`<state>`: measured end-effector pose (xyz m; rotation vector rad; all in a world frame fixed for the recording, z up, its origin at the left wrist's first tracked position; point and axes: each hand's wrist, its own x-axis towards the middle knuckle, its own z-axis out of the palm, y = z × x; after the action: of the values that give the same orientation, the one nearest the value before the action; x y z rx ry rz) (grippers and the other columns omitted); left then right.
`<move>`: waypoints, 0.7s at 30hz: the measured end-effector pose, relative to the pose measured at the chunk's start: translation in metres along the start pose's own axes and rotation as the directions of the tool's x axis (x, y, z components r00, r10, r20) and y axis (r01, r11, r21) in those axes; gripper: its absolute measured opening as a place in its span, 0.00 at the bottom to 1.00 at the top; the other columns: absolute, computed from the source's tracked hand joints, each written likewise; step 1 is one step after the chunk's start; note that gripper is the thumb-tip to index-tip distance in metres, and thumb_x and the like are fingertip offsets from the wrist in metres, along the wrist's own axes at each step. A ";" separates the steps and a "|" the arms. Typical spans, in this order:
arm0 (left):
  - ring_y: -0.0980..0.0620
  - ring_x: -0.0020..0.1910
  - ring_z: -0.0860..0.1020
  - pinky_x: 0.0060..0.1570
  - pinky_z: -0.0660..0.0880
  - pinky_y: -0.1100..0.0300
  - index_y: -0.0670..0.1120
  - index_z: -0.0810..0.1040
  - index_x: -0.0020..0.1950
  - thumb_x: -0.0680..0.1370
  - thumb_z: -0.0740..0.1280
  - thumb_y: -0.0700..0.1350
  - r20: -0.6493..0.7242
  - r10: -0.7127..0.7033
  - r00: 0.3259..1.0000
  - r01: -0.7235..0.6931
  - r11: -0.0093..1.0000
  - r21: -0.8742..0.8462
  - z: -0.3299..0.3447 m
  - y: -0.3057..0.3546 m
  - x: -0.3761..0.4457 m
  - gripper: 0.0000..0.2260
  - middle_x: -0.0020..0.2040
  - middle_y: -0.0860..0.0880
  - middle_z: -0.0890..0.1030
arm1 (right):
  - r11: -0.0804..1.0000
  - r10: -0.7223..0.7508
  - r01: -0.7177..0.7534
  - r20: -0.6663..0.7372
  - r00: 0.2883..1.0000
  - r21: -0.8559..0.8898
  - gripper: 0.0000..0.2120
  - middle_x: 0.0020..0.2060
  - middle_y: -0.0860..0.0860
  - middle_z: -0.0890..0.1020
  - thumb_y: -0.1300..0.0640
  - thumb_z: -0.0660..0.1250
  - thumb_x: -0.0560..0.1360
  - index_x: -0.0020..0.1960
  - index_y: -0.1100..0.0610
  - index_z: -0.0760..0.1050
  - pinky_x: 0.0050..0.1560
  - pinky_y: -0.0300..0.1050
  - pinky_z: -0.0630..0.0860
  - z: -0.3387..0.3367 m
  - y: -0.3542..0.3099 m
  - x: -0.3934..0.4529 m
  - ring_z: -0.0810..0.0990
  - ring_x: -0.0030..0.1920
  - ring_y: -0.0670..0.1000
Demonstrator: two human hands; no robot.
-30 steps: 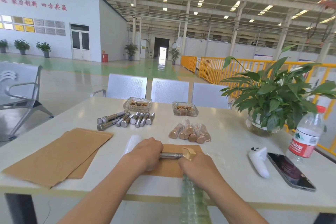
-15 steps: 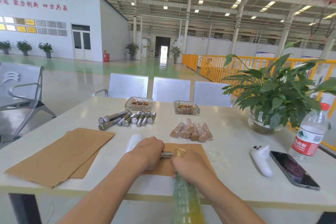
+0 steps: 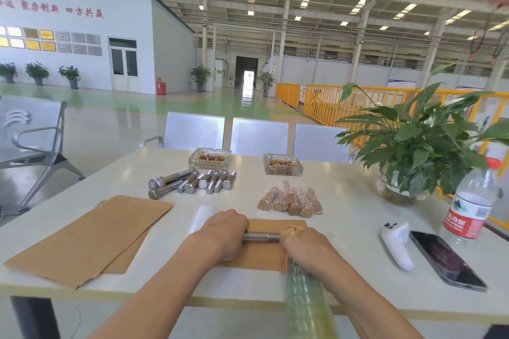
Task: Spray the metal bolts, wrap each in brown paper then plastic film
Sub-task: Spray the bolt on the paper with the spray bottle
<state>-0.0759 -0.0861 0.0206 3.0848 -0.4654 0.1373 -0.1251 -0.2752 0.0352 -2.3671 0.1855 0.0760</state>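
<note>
My left hand (image 3: 220, 234) grips the head end of a metal bolt (image 3: 261, 237) held level over a brown paper sheet (image 3: 264, 256). My right hand (image 3: 308, 248) holds a clear spray bottle (image 3: 305, 297) with a tan nozzle (image 3: 290, 230) right at the bolt's threaded end. Several bare bolts (image 3: 192, 181) lie in a row farther back. A cluster of wrapped bolts (image 3: 292, 201) lies to their right. A stack of brown paper (image 3: 88, 234) lies at the left. A plastic film roll (image 3: 201, 217) shows behind my left hand.
Two glass trays (image 3: 282, 165) stand at the back of the white table (image 3: 358, 201). On the right are a potted plant (image 3: 418, 146), a water bottle (image 3: 471, 206), a phone (image 3: 446, 259) and a white controller (image 3: 396, 245). Metal chairs (image 3: 259, 136) stand behind the table.
My right hand and the bottle drew in against the bolt's tip, then moved a little right, uncovering more of the bolt's shank. My left hand has kept its grip.
</note>
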 end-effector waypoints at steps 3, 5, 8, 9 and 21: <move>0.40 0.56 0.78 0.49 0.71 0.54 0.47 0.80 0.57 0.79 0.61 0.41 0.002 0.001 1.000 -0.001 1.000 0.004 0.001 0.000 0.001 0.11 0.58 0.42 0.78 | 0.998 -0.014 0.014 0.011 1.000 0.054 0.07 0.42 0.49 0.79 0.49 0.61 0.71 0.43 0.51 0.75 0.38 0.43 0.71 0.005 -0.005 -0.006 0.77 0.40 0.52; 0.40 0.56 0.79 0.48 0.71 0.55 0.47 0.80 0.57 0.79 0.61 0.41 0.000 0.004 1.000 -0.004 1.000 0.008 0.001 0.000 0.000 0.11 0.57 0.42 0.78 | 0.999 -0.026 0.024 0.064 0.998 0.046 0.12 0.40 0.49 0.83 0.48 0.61 0.68 0.43 0.53 0.78 0.36 0.42 0.71 0.010 -0.012 -0.010 0.77 0.37 0.50; 0.40 0.56 0.78 0.49 0.71 0.54 0.47 0.80 0.58 0.79 0.61 0.41 0.007 0.000 1.000 0.000 1.000 0.011 0.001 0.000 0.001 0.11 0.57 0.42 0.78 | 0.997 -0.027 0.021 0.084 0.996 0.074 0.18 0.43 0.52 0.85 0.48 0.60 0.65 0.45 0.56 0.81 0.40 0.43 0.73 0.018 -0.020 -0.011 0.79 0.40 0.52; 0.40 0.56 0.79 0.49 0.72 0.54 0.47 0.80 0.58 0.79 0.61 0.41 0.004 0.003 1.000 -0.003 1.000 0.013 0.001 0.000 0.000 0.11 0.57 0.42 0.79 | 0.998 -0.026 0.023 0.063 0.998 0.058 0.15 0.44 0.51 0.83 0.47 0.61 0.68 0.45 0.56 0.80 0.40 0.44 0.73 0.020 -0.021 -0.011 0.80 0.41 0.52; 0.39 0.55 0.79 0.47 0.71 0.54 0.46 0.80 0.56 0.79 0.61 0.41 0.009 0.012 1.000 -0.012 1.000 0.001 -0.001 0.000 -0.003 0.10 0.56 0.41 0.79 | 0.999 -0.011 0.009 0.043 0.999 0.047 0.21 0.44 0.51 0.85 0.45 0.58 0.65 0.47 0.55 0.80 0.44 0.47 0.77 0.022 -0.025 -0.013 0.80 0.42 0.53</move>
<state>-0.0791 -0.0850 0.0211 3.0856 -0.4850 0.1240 -0.1338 -0.2408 0.0378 -2.3175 0.1530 0.1163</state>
